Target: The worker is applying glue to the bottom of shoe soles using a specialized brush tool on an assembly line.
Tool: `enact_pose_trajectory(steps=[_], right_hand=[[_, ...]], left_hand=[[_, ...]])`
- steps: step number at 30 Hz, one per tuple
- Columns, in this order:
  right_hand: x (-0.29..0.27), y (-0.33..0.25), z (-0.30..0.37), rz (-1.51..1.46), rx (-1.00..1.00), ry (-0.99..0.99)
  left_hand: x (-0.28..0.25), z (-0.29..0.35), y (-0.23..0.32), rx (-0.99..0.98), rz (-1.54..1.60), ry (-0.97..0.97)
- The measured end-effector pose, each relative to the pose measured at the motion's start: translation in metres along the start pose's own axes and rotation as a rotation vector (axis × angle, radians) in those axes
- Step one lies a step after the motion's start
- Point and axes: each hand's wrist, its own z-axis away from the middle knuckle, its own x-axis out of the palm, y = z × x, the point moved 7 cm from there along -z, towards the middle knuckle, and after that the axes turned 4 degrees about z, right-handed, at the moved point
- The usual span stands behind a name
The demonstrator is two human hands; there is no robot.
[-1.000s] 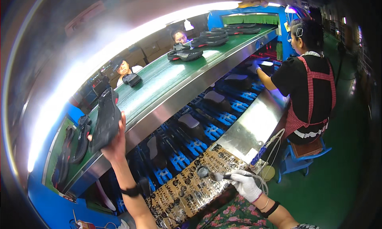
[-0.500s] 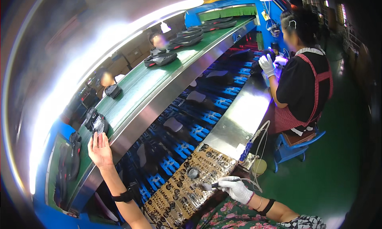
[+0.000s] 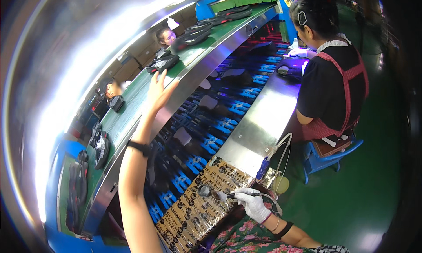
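Note:
My bare left hand (image 3: pixel 160 94) reaches over the green conveyor belt (image 3: pixel 132 125) with its fingers spread and nothing in them. Just beyond the fingertips lies a black-and-grey shoe (image 3: pixel 162 63) with a red accent on its sole. In my gloved right hand (image 3: pixel 255 205) is a black-handled brush (image 3: pixel 239 195), with a pale tube running from its rear end. The brush's whitish bristles point left, close to a small round dark cup (image 3: pixel 204 190). That cup stands on a worktop covered with printed brown paper (image 3: pixel 193 222).
More shoes (image 3: pixel 102 152) ride the belt. Below it runs a lower rack with blue clamps (image 3: pixel 211 143) and soles. A metal ledge (image 3: pixel 252 134) leads to a co-worker (image 3: pixel 334 86) seated on a blue chair (image 3: pixel 327 158). Others stand behind the belt.
My left hand has moved away from the near shoes, rightward and farther up the belt. My right hand keeps the brush, shifted slightly left. The co-worker's hands have lowered to a dark shoe.

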Motion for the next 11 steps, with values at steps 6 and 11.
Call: enact_pose_trajectory(steps=[6, 11], right_hand=[[-0.001, -0.003, -0.009, 0.028, -0.026, -0.002], [-0.018, -0.014, -0.025, 0.055, -0.063, 0.026]], left_hand=[[0.044, -0.063, -0.016, -0.280, -0.101, -0.128], [0.064, -0.101, -0.032, -0.445, -0.282, -0.155]])
